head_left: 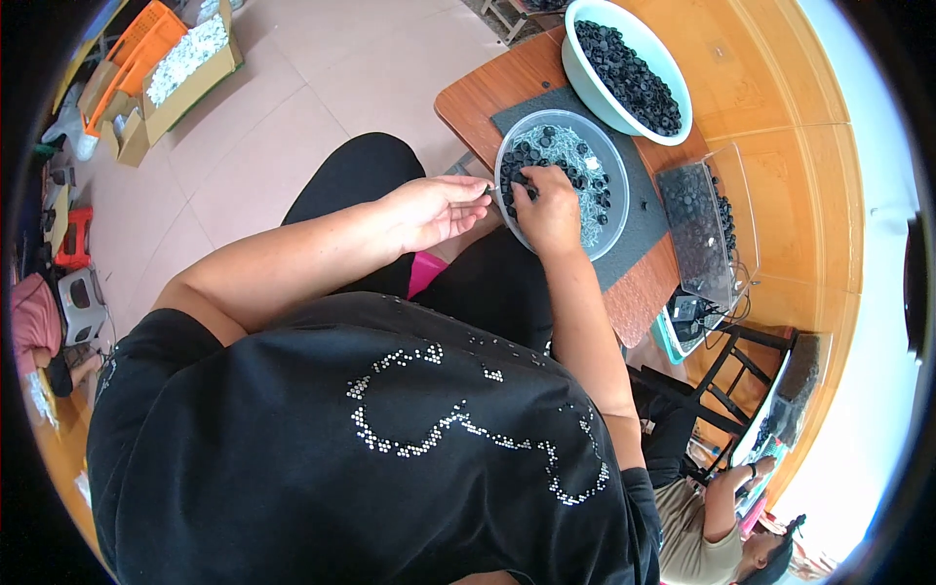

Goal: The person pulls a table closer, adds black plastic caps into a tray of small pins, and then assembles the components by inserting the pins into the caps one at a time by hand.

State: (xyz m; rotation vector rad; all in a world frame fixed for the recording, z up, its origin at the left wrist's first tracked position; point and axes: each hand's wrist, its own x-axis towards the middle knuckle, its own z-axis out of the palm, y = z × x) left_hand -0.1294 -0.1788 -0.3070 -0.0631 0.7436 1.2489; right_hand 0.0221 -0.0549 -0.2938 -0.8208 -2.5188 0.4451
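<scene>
My left hand [437,210] is to the left of a clear round tub [616,229]. Its thumb and forefinger pinch a small black part with a thin metal end, too small to name exactly. Over the left side of the tub, my right hand [548,207] reaches in with fingers bent together among small round black caps [526,154]. Whatever those fingertips hold is hidden. Thin silvery screws or pins [561,146] fill much of the tub, with black caps scattered over them.
The tub stands on a dark mat [639,200] on a brown wooden table [478,97]. Behind it is a pale basin [682,97] heaped with black caps; a clear plastic box [697,229] stands right. Another person [717,517] sits at lower right. Cartons [161,117] lie far left.
</scene>
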